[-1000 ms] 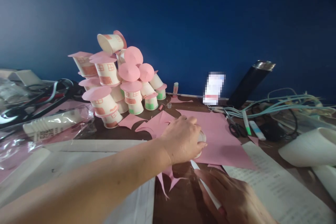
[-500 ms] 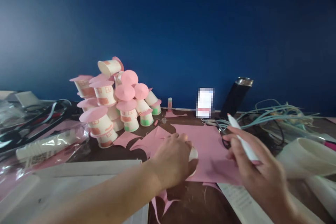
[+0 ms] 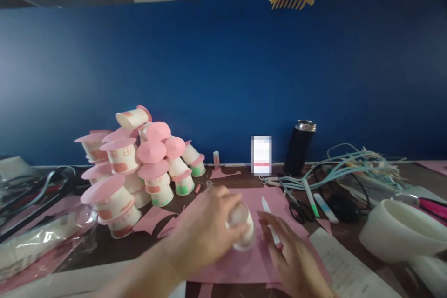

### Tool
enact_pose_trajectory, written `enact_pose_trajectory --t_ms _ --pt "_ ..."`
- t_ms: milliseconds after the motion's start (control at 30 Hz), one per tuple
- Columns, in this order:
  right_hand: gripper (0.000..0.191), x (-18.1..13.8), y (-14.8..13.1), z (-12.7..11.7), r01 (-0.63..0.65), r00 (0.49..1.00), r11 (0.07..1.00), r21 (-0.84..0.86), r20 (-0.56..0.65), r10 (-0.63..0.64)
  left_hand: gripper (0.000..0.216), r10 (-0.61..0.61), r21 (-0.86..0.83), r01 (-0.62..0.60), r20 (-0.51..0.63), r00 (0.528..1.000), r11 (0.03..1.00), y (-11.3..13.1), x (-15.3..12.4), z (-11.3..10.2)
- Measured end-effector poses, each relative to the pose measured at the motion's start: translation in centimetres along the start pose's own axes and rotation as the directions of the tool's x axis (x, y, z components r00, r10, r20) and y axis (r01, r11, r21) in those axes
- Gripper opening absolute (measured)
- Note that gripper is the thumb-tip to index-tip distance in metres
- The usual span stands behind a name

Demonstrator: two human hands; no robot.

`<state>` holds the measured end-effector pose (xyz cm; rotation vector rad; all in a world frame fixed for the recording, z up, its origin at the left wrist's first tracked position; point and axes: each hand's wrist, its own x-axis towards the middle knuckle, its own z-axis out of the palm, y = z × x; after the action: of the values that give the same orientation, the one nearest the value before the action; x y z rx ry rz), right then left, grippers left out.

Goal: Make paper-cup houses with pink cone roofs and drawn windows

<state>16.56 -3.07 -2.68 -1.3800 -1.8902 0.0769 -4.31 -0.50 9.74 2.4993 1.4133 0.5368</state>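
Observation:
My left hand grips a small white paper cup, mouth down, on a pink paper sheet. My right hand holds a white pen just right of the cup, its tip pointing up and away. Both hands are over the pink sheet near the table's front.
A pile of paper-cup houses with pink roofs stands at the left. A black flask, scissors, markers and a tangle of cables lie at the right. A stack of white cups lies on its side. A blue wall is behind.
The view tilted up. My right hand lowered the pen from above the scissors down beside the cup. My left hand stayed on the cup, now gripping its side.

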Motion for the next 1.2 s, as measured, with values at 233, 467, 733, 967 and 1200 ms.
enact_pose_trajectory --t_ms 233,467,733,967,1200 --pt "0.03 -0.3 0.1 0.2 0.017 1.0 0.999 -0.032 0.019 -0.017 0.049 -0.168 0.269 0.199 -0.131 0.977 0.943 -2.6 9.3 -2.5" --pt "0.032 -0.2 0.1 0.1 0.058 0.998 0.998 0.03 0.03 -0.059 0.033 -0.259 0.378 0.261 -0.057 0.964 0.888 -5.1 14.6 2.0" --pt "0.034 -0.1 0.1 0.0 0.042 0.997 0.999 0.017 0.065 -0.043 0.037 -0.29 0.355 0.29 -0.055 0.955 0.889 -6.7 13.7 3.3" --pt "0.038 -0.2 0.1 -0.3 0.026 0.997 0.999 0.025 0.078 -0.028 0.044 -0.176 0.264 0.243 -0.254 0.951 0.933 -6.2 10.0 2.3" --pt "0.06 -0.8 0.7 -0.7 0.032 0.999 0.99 0.135 0.035 -0.037 0.027 -0.254 0.257 0.299 -0.194 0.947 0.919 -8.1 5.3 0.1"
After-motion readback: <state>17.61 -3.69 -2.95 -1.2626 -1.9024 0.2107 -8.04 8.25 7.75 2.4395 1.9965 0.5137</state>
